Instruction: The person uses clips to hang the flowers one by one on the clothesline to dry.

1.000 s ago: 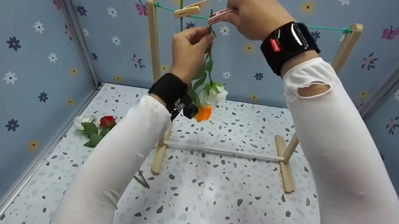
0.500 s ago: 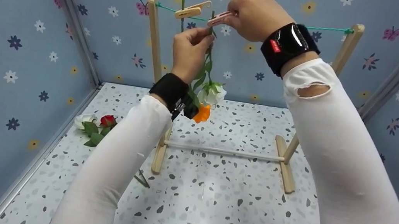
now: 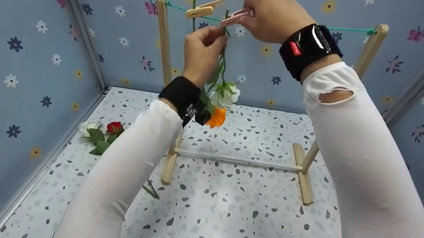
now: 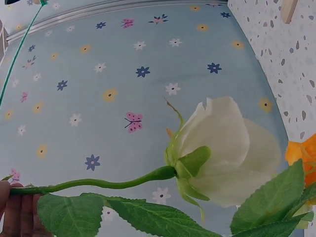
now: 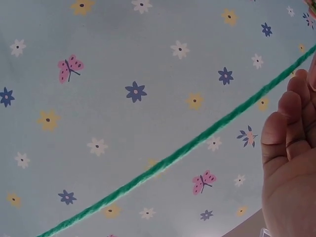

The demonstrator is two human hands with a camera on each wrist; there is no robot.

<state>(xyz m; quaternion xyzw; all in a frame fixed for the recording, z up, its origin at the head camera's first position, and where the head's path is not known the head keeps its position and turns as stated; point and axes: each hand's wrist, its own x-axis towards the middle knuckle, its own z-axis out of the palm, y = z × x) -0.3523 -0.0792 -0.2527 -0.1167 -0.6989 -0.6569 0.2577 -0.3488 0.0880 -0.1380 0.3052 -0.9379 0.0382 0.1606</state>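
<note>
White rose point(image 3: 227, 94) | orange bloom point(image 3: 217, 117) | pink peg point(image 3: 234, 17) | green string point(image 5: 163, 161) | blue floral walls point(image 3: 19, 46) | speckled floor point(image 3: 231, 217)

Left hand point(image 3: 203, 53): raised slightly toward cord point(image 3: 345, 29). White rose point(image 3: 227, 94): lifted with it, bloom shifted a little. Pink peg point(image 3: 234, 17): marginally higher at cord.

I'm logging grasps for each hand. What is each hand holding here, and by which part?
Left hand pinches the white flower's stem near its top; right hand grips the pink clothespin by its back end.
</note>
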